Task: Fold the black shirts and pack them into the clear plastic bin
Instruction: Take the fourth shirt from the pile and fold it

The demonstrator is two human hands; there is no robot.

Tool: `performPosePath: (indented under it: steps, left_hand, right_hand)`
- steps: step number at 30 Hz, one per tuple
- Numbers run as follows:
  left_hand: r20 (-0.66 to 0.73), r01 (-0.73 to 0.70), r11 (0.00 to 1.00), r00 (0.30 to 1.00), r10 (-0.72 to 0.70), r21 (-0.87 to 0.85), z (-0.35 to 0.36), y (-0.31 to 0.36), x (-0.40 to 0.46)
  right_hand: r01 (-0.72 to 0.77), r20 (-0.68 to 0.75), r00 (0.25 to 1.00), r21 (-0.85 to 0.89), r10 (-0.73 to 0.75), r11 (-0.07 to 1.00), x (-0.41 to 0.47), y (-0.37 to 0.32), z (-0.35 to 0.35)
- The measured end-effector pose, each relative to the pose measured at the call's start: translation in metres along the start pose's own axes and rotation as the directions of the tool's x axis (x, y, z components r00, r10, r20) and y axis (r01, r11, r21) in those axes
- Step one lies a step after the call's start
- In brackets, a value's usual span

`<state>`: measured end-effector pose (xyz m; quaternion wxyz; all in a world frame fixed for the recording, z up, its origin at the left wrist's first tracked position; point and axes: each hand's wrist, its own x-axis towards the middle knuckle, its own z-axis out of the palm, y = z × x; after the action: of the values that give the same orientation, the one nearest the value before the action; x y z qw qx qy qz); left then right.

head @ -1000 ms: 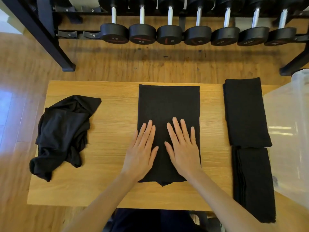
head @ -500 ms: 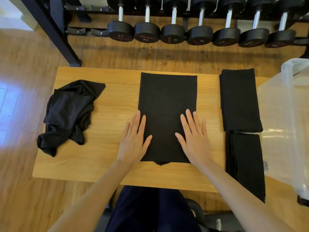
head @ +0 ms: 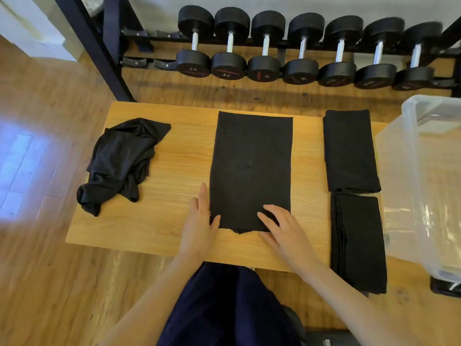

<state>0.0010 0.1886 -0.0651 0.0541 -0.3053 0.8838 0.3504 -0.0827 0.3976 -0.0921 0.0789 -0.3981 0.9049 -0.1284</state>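
Observation:
A black shirt (head: 250, 168), folded into a long rectangle, lies flat in the middle of the wooden table (head: 174, 158). My left hand (head: 200, 221) lies flat along its near left edge, the thumb touching the cloth. My right hand (head: 282, 227) rests on its near right corner, fingers bent a little on the fabric. A crumpled black shirt (head: 122, 161) sits at the table's left. Two folded black shirts lie at the right, one far (head: 350, 151) and one near (head: 358, 243). The clear plastic bin (head: 424, 181) stands at the right edge.
A black rack of dumbbells (head: 301, 53) runs along the wall behind the table. Wood floor surrounds the table. My dark trousers (head: 224, 305) show below the table's near edge.
Both hands slid down from the middle of the shirt and apart to its near corners. The view shifted back, showing more of the rack and bin.

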Motion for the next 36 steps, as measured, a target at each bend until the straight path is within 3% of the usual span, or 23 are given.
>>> performPosePath:
  steps: [3, 6, 9, 12, 14, 20, 24, 26, 28, 30, 32, 36]
  left_hand:
    - [0.077, 0.128, 0.99, 0.989, -0.123, -0.059, -0.003, 0.002, 0.004]
    - [0.1, 0.168, 0.984, 0.982, -0.162, -0.052, -0.009, 0.006, 0.006]
    - [0.137, 0.184, 0.955, 0.978, -0.156, -0.233, -0.013, 0.011, 0.008]
    - [0.189, 0.218, 0.864, 0.971, -0.147, -0.453, -0.016, 0.015, 0.008]
    - [0.162, 0.195, 0.854, 0.978, -0.132, -0.483, -0.018, 0.016, 0.009]
    - [0.125, 0.039, 0.897, 0.992, 0.019, -0.44, -0.029, 0.018, 0.015]
    - [0.19, 0.072, 0.928, 0.982, -0.002, -0.364, -0.04, 0.018, 0.023]
    - [0.295, 0.102, 0.911, 0.955, 0.022, -0.399, -0.048, 0.015, 0.027]
    - [0.392, 0.044, 0.945, 0.915, 0.091, -0.323, -0.056, 0.009, 0.032]
    - [0.439, -0.072, 0.987, 0.889, 0.129, -0.145, -0.06, 0.005, 0.038]
    - [0.431, -0.163, 0.987, 0.89, 0.147, 0.001, -0.061, 0.003, 0.046]
    - [0.378, -0.247, 0.962, 0.907, 0.186, 0.12, -0.067, 0.015, 0.065]
  right_hand:
    - [-0.025, -0.023, 0.999, -0.033, 0.024, 0.999, 0.003, -0.005, -0.002]
    - [-0.051, -0.051, 0.998, -0.052, 0.048, 0.997, 0.008, -0.016, -0.003]
    - [-0.028, -0.054, 0.998, -0.001, 0.028, 1.0, 0.015, -0.032, 0.0]
    - [-0.023, -0.043, 0.999, 0.05, 0.025, 0.999, 0.021, -0.047, 0.005]
    - [-0.049, -0.053, 0.997, 0.07, 0.053, 0.996, 0.025, -0.054, 0.008]
    - [-0.123, -0.091, 0.987, 0.085, 0.13, 0.989, 0.033, -0.049, 0.008]
    - [-0.149, -0.108, 0.981, 0.088, 0.158, 0.985, 0.028, -0.026, -0.002]
    - [-0.157, -0.082, 0.983, 0.114, 0.167, 0.981, 0.022, -0.01, -0.01]
    - [-0.149, -0.017, 0.988, 0.155, 0.154, 0.977, 0.019, 0.005, -0.022]
    - [-0.162, 0.078, 0.986, 0.241, 0.147, 0.957, 0.024, 0.016, -0.037]
    - [-0.214, 0.186, 0.97, 0.355, 0.156, 0.91, 0.035, 0.023, -0.055]
    - [-0.367, 0.348, 0.918, 0.557, 0.192, 0.745, 0.067, 0.035, -0.079]
